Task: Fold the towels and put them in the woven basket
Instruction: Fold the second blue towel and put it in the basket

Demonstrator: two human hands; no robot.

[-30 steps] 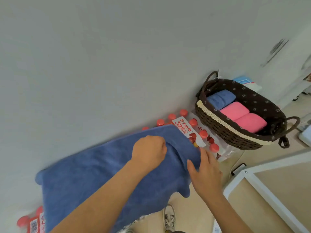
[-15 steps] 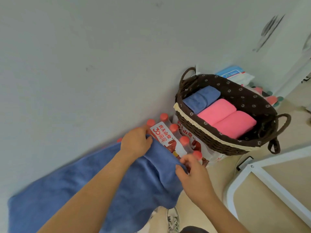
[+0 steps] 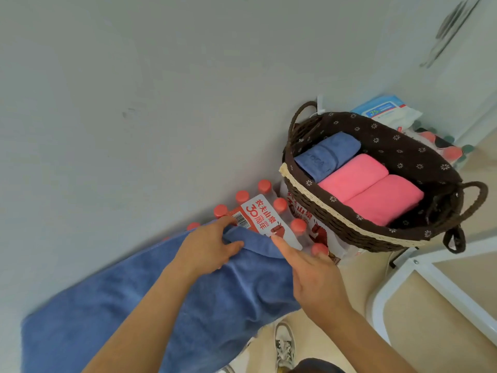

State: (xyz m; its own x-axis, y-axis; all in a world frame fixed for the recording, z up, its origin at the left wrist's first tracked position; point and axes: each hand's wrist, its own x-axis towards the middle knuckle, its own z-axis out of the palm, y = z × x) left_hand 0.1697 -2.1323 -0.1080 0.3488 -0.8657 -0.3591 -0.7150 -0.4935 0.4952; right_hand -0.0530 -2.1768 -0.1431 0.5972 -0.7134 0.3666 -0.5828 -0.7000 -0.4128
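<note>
The left forearm (image 3: 150, 313) and right forearm (image 3: 376, 343) are bare. Below the blue towel (image 3: 134, 305) shows a cream lace-up sneaker (image 3: 285, 343), and lower still a patch of dark navy clothing (image 3: 318, 366).

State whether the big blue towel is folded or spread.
Mostly spread: the big blue towel stretches long, its end gripped by the left hand.

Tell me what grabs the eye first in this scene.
A large blue towel sprawls across the lower left, its edge gripped by the left hand, the right hand beside it. At right sits the woven basket, holding two pink towels and a folded blue towel; red-capped bottles stand between basket and hands.
</note>
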